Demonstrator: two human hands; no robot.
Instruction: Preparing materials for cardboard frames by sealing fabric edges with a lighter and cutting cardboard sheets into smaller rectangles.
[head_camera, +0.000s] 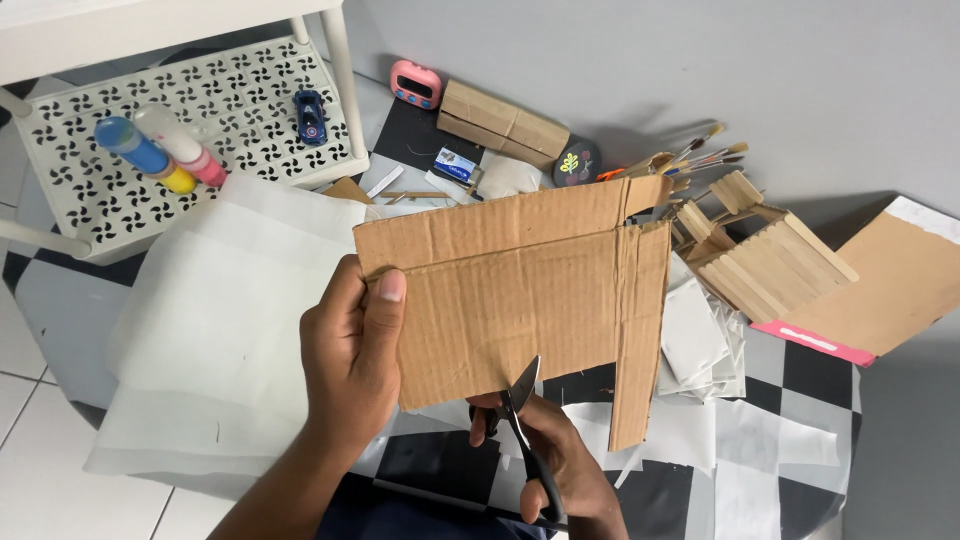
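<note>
The left hand (345, 365) pinched a cardboard sheet (520, 290) by its left edge; the right hand (555, 460) gripped scissors (522, 420) at its near edge. Bottles (160, 150) lay on a far-left rack (250, 90).

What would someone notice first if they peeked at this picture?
First, the big brown cardboard piece in the middle, held by the left hand while the right hand cuts its bottom edge with black scissors. Next, the craft-stick model at right and paint bottles on the white shelf, upper left.
</note>
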